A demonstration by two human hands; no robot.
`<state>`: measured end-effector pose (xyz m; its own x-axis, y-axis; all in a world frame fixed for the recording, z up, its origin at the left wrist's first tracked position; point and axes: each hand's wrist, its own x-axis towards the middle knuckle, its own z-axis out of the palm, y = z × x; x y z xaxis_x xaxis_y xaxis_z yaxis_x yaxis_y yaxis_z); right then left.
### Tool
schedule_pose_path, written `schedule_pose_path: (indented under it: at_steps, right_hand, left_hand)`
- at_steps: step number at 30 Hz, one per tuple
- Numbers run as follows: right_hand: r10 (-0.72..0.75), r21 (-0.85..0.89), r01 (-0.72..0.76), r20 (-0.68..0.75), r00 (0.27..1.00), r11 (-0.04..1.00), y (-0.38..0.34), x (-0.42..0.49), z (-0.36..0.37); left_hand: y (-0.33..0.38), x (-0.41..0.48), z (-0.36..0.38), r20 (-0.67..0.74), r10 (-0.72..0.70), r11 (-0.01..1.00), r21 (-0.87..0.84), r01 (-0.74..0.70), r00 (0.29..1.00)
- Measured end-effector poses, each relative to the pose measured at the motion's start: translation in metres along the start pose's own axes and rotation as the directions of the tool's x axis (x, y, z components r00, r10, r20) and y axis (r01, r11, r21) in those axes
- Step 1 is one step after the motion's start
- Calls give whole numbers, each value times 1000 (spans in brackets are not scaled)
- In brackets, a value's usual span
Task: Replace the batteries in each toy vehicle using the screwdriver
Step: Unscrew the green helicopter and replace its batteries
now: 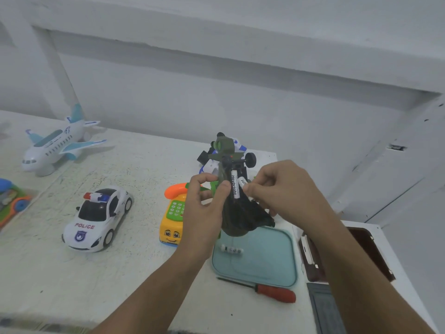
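Helicopter (238, 219) held over tray (277, 263), left hand (204, 207) fingers curled round it, right hand (284, 189) fingers pinching battery (242, 182). Could slip and drop toward tray, or seat reversed, if pressed crooked

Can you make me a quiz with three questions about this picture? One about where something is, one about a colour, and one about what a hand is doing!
1. Where is the screwdriver?
A. On the table, beside the teal tray.
B. Inside the tray.
C. In a hand.

2. What colour is the screwdriver's handle?
A. Blue.
B. Red.
C. Yellow.

3. What is the right hand doing?
A. Lying flat on the table.
B. Gripping the screwdriver.
C. Pinching a battery at the toy helicopter.

Answers: 1 A, it lies on the table along the tray's near edge. 2 B, the handle is plainly red. 3 C, thumb and fingers pinch a white battery while the left hand holds the toy helicopter.
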<state>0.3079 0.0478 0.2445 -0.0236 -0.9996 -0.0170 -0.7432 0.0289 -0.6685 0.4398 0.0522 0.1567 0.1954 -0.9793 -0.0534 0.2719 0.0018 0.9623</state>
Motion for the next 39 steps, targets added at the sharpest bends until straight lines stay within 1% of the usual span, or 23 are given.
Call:
schedule_pose_path:
  at_steps: [2,4,8,12,14,15,17,18,20,22,23,25,29,31,34,36,39]
  right_hand:
    - [16,4,-16,-26,1000,1000,-1,4,3]
    - [36,30,-36,-20,999,999,-2,6,4]
    - [67,188,-72,32,997,980,-3,8,3]
    - [29,197,-26,-9,1000,980,1,11,5]
    - [12,202,-12,2,1000,979,4,12,6]
    - [6,235,-10,20,1000,972,7,12,6]
    - [-20,373,-8,70,997,928,13,11,3]
    - [-54,464,2,99,994,886,17,10,1]
    - [-191,605,50,171,967,794,29,7,-3]
    - [-352,671,122,218,910,731,39,2,-3]
    - [-404,679,151,231,885,719,41,0,-2]
    - [-446,672,182,244,861,718,42,-2,1]
    - [-409,668,224,132,903,710,38,0,7]
    - [-385,632,242,97,918,736,33,2,7]
    - [-392,490,335,14,920,805,28,6,8]
    - [-406,395,397,-66,912,829,25,9,9]
    - [-484,225,508,-159,861,831,23,13,11]
  left_hand:
    - [-1,0,-1,4,-14,1000,-3,14,1000]
    - [-1,1,-1,12,-31,999,-15,31,999]
    - [2,1,0,16,-73,997,-31,74,997]
    - [0,0,2,16,-99,994,-45,100,995]
    - [-1,0,3,12,-104,994,-42,104,995]
    - [-1,0,3,13,-102,994,-47,103,995]
    - [1,1,2,17,-100,993,-64,100,995]
    - [3,2,2,17,-102,992,-77,103,995]
    - [6,3,1,13,-111,990,-91,111,994]
    - [9,4,1,0,-115,988,-100,115,993]
    - [9,5,1,-10,-118,988,-104,116,993]
    - [9,5,1,-26,-123,988,-99,120,992]
    - [8,3,2,-19,-122,989,-85,120,992]
    - [8,1,3,-10,-121,990,-80,120,993]
    - [10,0,3,-7,-116,992,-61,115,993]
    - [10,1,3,-10,-114,992,-60,113,993]
    - [11,2,2,-12,-114,992,-60,113,993]
